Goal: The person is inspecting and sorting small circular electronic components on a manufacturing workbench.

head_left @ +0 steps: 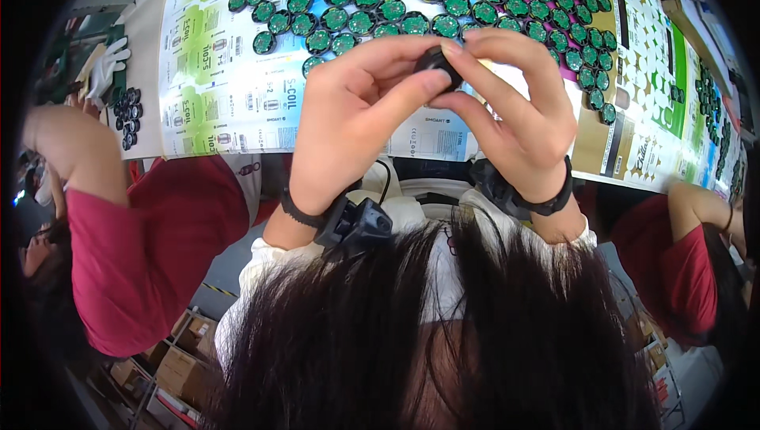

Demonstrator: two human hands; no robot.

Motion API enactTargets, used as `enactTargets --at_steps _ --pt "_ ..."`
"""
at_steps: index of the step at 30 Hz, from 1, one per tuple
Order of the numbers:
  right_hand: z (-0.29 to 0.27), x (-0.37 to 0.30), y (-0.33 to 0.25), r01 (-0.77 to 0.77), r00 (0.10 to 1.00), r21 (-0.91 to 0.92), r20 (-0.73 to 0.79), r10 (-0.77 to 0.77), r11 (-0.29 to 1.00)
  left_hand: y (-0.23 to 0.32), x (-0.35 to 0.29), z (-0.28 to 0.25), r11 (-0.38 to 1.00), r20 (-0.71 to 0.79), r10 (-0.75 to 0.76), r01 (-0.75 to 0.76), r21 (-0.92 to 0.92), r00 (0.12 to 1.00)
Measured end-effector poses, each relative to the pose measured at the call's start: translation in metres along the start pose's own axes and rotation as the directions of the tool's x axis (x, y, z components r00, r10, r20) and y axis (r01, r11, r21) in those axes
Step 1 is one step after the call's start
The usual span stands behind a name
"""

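Between my two hands is a small round black part (438,66), held up over the near side of the table. My left hand (348,109) pinches it from the left, with the thumb across its near face. From the right, the fingertips and thumb of my right hand (522,105) close on its rim. My fingers cover much of the part, so its far face is hidden. Just beyond my hands, many round green circuit boards in black housings (391,9) lie spread over the table.
Printed sheets (229,97) cover the table (142,58). A cluster of small black parts (127,117) and a white glove (111,62) lie at the left. People in red sit on both sides, one red sleeve (111,264) close at left. Cardboard boxes (182,371) stand on low shelves.
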State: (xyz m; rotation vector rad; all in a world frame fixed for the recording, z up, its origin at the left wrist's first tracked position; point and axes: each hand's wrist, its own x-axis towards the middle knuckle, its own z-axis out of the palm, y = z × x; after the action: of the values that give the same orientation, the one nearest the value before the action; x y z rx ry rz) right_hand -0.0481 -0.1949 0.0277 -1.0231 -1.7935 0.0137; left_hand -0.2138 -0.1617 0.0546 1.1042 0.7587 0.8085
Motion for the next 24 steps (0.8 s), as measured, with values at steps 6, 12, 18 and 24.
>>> enactTargets --at_steps 6,12,18,24 --pt "0.019 0.005 -0.017 -0.427 0.902 0.333 0.091 0.422 0.840 -0.005 -0.006 -0.001 0.938 -0.057 0.266 -0.245 0.246 0.962" --pt "0.038 0.010 -0.016 -0.490 0.872 0.313 0.185 0.453 0.814 -0.004 -0.004 -0.017 0.873 -0.093 0.361 -0.302 0.384 0.928" --pt "0.066 -0.016 -0.006 -0.398 0.880 0.115 0.330 0.342 0.910 -0.015 -0.015 -0.092 0.576 -0.269 0.277 0.065 0.815 0.922" --pt "0.089 -0.026 -0.010 -0.093 0.848 -0.266 0.484 0.216 0.960 -0.058 -0.036 -0.142 0.103 -0.149 0.415 0.116 0.988 0.897"
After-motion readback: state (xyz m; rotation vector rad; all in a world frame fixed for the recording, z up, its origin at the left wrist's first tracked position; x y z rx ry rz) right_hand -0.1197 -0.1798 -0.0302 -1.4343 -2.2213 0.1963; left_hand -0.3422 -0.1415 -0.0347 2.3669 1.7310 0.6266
